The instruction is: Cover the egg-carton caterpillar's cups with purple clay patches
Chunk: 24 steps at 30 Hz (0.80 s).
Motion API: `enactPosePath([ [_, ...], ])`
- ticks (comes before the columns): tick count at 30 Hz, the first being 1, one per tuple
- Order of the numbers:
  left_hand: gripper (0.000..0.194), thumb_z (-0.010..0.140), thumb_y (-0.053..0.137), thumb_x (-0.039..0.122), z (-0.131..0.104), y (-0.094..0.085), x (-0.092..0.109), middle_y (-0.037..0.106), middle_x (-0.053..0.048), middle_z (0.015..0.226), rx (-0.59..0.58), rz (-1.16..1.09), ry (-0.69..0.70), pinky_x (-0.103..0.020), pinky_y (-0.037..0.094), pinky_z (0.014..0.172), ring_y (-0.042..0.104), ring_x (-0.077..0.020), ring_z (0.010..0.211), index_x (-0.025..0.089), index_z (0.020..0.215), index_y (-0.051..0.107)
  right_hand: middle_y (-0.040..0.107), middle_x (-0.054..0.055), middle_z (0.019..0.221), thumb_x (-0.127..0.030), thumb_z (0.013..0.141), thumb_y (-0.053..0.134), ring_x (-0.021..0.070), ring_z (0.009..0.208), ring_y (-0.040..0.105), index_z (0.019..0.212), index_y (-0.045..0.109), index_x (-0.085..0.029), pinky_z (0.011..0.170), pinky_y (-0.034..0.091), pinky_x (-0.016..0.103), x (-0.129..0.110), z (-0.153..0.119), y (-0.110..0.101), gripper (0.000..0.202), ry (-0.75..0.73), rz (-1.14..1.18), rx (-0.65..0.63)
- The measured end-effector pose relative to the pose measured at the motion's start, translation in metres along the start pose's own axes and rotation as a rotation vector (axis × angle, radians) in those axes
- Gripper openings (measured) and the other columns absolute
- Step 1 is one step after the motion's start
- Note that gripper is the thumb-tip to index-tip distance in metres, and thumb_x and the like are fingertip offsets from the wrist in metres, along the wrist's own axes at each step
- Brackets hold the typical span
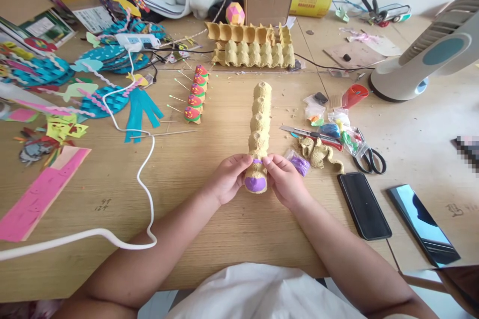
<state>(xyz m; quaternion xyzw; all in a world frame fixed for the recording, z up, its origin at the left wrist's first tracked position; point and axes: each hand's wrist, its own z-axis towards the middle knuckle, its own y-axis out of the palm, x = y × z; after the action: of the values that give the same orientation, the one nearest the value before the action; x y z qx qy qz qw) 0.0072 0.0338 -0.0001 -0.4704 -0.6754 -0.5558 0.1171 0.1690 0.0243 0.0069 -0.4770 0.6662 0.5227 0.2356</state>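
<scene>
A long strip of egg carton (261, 112), cups upward, lies on the table pointing away from me. Purple clay (255, 183) covers the front of its nearest cup. Across the dip behind that cup runs a thin purple clay band (258, 161). My left hand (232, 175) grips the strip's left side, thumb at the band's left end. From the right, my right hand (285, 177) holds the strip, with thumb and finger by the band's other end. Both hands' lower fingers are partly hidden. Beside my right hand lies a bag of purple clay (299, 163).
A painted carton caterpillar (194, 94) with pin-like feelers stands left of the strip. Right are a utility knife (312, 134), torn carton scraps (318, 153), scissors (370, 160) and a phone (364, 205). A white cable (144, 179) loops along the left. More egg carton (258, 55) sits behind.
</scene>
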Motion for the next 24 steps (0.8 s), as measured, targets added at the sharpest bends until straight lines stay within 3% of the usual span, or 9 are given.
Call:
enactPosePath([
  [7,0.049,0.061,0.096,0.051,-0.0035,0.0094,-0.0009,0.072,-0.004,0.072,0.134,0.082,0.068,-0.023,0.046,0.057,0.062,-0.0120,0.063,0.011,0.079,0.075,0.062,-0.004,0.068,-0.056,0.069,0.092,0.0109,0.064,0.051,0.075,0.066,-0.020,0.061,0.040,0.024,-0.0002,-0.0023,0.0025,0.044,0.001,0.023,-0.008],
  [13,0.042,0.067,0.094,0.050,-0.0043,0.0104,-0.0047,0.071,-0.003,0.070,0.117,0.139,0.139,-0.022,0.045,0.059,0.061,-0.0112,0.065,0.013,0.075,0.076,0.064,-0.004,0.073,-0.046,0.064,0.097,0.0112,0.068,0.052,0.073,0.063,-0.020,0.065,0.042,0.024,-0.0011,-0.0047,0.0073,0.044,-0.023,0.022,0.004],
  [17,0.041,0.077,0.085,0.054,-0.0044,0.0077,-0.0061,0.075,-0.005,0.078,0.072,0.096,0.151,-0.024,0.050,0.064,0.067,-0.0146,0.073,0.015,0.085,0.079,0.067,-0.002,0.076,-0.048,0.065,0.096,0.0126,0.070,0.054,0.075,0.064,-0.020,0.066,0.043,0.025,-0.0033,-0.0054,0.0072,0.044,-0.015,0.017,0.003],
  [24,0.037,0.073,0.090,0.048,-0.0053,0.0067,-0.0062,0.075,-0.004,0.077,0.058,0.072,0.121,-0.023,0.052,0.064,0.066,-0.0131,0.071,0.014,0.081,0.078,0.060,-0.003,0.071,-0.050,0.062,0.097,0.0116,0.067,0.049,0.073,0.061,-0.020,0.063,0.040,0.024,-0.0048,-0.0051,0.0066,0.048,-0.047,-0.022,-0.008],
])
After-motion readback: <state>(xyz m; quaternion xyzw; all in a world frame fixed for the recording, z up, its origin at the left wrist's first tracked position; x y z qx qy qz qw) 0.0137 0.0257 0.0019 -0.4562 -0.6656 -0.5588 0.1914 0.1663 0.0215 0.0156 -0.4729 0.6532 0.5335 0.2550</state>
